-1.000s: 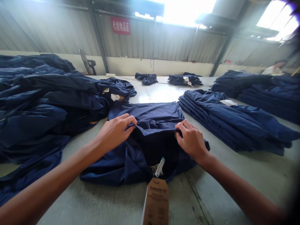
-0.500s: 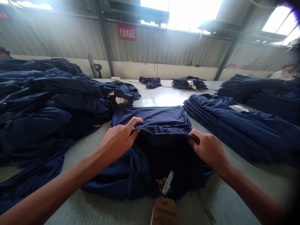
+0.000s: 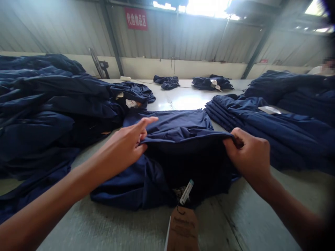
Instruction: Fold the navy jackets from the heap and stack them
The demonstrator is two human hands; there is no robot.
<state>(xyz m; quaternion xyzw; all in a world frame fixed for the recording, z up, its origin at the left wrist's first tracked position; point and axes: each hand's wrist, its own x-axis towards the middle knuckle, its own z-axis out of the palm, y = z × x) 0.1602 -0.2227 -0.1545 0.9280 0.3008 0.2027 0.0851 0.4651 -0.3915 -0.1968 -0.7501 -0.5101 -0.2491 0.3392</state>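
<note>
The navy shirt (image 3: 178, 122) is clamped at its edge by the right hand (image 3: 247, 153) at 3 o'clock, while the left hand (image 3: 121, 146) lies open, fingers apart, at 9 o'clock.

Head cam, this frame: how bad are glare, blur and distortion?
Head view: skylight blown out at top; glare patch on the table; dark smear along the right edge; wide-angle bowing toward the corners; hang tag on the navy shirt too soft to read fully.
</note>
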